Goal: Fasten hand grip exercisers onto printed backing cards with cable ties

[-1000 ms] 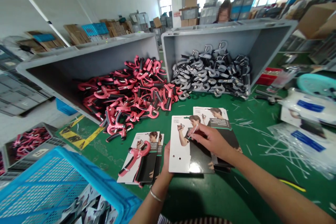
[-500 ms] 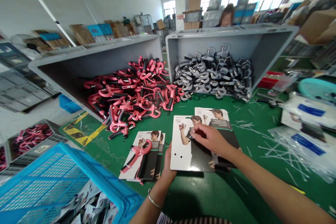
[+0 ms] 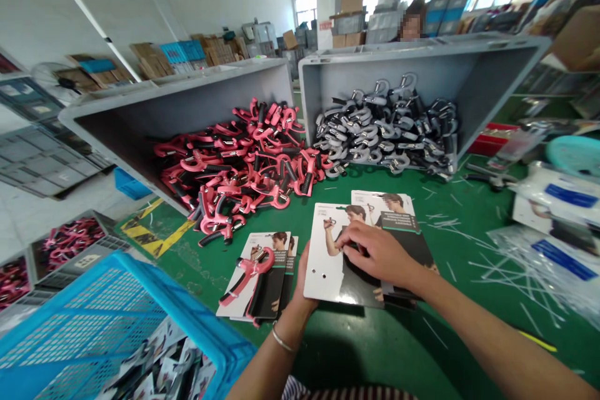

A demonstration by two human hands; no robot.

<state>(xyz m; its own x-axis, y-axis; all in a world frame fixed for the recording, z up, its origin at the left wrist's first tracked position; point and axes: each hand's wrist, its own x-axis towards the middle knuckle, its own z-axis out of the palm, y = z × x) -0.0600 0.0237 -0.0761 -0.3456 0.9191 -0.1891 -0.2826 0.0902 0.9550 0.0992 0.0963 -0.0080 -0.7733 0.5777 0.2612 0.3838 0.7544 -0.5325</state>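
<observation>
A printed backing card [image 3: 323, 287] is held tilted over the table, with punched holes at its lower left. My left hand [image 3: 304, 275] grips its left edge, the fingers hidden behind it. Across the card's face lies my right hand [image 3: 375, 253], fingers bent and thumb drawn in; whatever they may pinch is hidden. Another stack of cards [image 3: 398, 219] sits just behind and to the right. To the left, a red and black hand grip strengthener [image 3: 248, 278] rests on a card [image 3: 234, 300], with one more card partly under it.
Grey bins lie on their sides, spilling red hand grips [image 3: 253, 162] and grey ones [image 3: 375, 128]. A blue basket [image 3: 187, 325] of carded pieces stands at front left. White cable ties [image 3: 515, 275], pliers [image 3: 492, 178] and plastic bags [image 3: 557, 225] lie right. A person [image 3: 412, 22] is behind the bins.
My right hand's fingers have shifted slightly and spread lower over the card's face. My left hand keeps its hold. The whole view has shifted a little.
</observation>
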